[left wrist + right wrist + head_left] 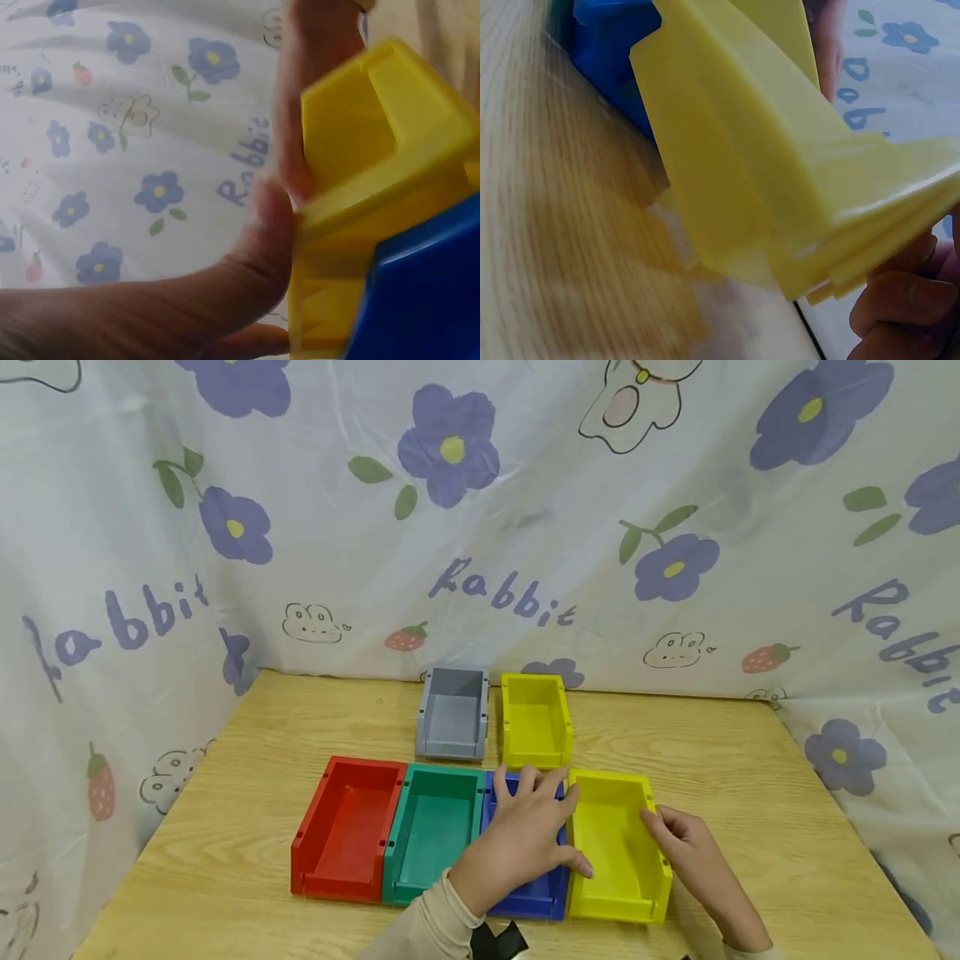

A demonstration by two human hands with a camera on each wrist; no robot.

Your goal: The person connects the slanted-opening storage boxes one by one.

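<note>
Front yellow bin (618,907) sits at the lower right of the head frame, at the right end of a row of four on the wooden tabletop (750,827). A beige sleeve (435,914) and a black item (498,941) show at the bottom edge, nearest the camera. Just beside the front yellow bin, to its left, is the blue bin (528,906), much of it covered by the left grip (517,835); the green bin (442,827) and red bin (348,831) follow toward the lower left. Behind the row, at mid-frame, stand a grey bin (452,727) and a second yellow bin (534,727); beyond them the printed curtain (337,552) fills the upper frame.

At lower right, the right wrist view gives the curled fingers outside the front yellow bin, mostly hidden from the head. The left wrist view puts a fingertip right at its yellow edge.

Left grip is spread and loose, its thumb over the front yellow bin's left side. Right grip (686,843) pinches that bin's right wall, thumb at the inner side.
</note>
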